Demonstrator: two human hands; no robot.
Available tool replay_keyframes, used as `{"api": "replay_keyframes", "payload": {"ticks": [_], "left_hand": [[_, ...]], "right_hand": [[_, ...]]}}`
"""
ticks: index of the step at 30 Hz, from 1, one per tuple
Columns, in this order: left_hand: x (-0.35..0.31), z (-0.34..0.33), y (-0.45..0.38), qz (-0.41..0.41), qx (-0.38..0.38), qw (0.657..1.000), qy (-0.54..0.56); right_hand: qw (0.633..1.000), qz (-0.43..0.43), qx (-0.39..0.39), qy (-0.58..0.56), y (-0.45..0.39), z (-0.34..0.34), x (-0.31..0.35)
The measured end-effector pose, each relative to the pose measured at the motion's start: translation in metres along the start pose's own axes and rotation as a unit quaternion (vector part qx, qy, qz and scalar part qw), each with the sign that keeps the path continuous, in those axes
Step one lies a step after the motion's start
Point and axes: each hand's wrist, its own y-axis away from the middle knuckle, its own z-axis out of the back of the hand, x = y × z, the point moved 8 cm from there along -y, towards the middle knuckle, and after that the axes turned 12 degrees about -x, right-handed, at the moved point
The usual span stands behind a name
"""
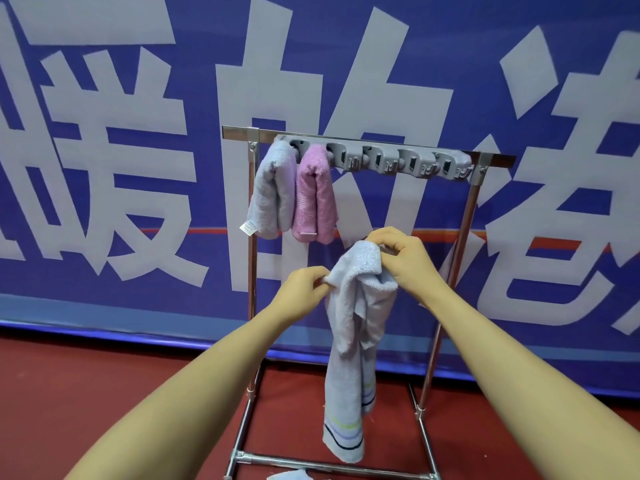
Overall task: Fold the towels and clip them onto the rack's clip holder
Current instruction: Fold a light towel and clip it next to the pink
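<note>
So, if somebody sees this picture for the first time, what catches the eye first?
Probably the light blue towel in the centre, hanging long and unfolded, pinched at its top edge by the left hand and the right hand. Behind it, a lavender towel and a pink towel hang folded at the left end of the grey clip holder.

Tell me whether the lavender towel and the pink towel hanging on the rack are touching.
Touching. The head view shows the lavender towel and the pink towel hanging with their inner edges pressed together, no banner showing between them.

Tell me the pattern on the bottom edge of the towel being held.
Light blue towel with thin horizontal stripes near its hem: yellow-green, lilac and dark navy. Head view.
</note>
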Motion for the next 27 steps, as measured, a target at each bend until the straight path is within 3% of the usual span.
{"api": "replay_keyframes", "payload": {"ticks": [7, 14, 20, 24, 27], "left_hand": [[-0.008, 0.021, -0.007, 0.044, -0.092, 0.993, 0.056], [-0.023, 0.04, -0.013, -0.013, -0.137, 0.99, 0.021], [-0.066, 0.045, -0.02, -0.11, -0.1, 0.989, 0.006], [-0.061, 0.052, -0.017, -0.076, -0.083, 0.993, 0.04], [-0.043, 0.045, -0.012, -0.026, -0.021, 0.999, 0.04]], "right_hand": [[0.995, 0.02, -0.012, 0.094, 0.007, 0.012, -0.008], [0.996, -0.011, -0.049, 0.071, 0.01, 0.016, -0.012], [0.994, -0.012, 0.056, 0.09, 0.01, -0.034, -0.001], [1.0, 0.008, 0.0, 0.014, 0.005, -0.035, 0.014], [0.999, 0.019, -0.023, -0.03, 0.001, -0.03, 0.021]]}}
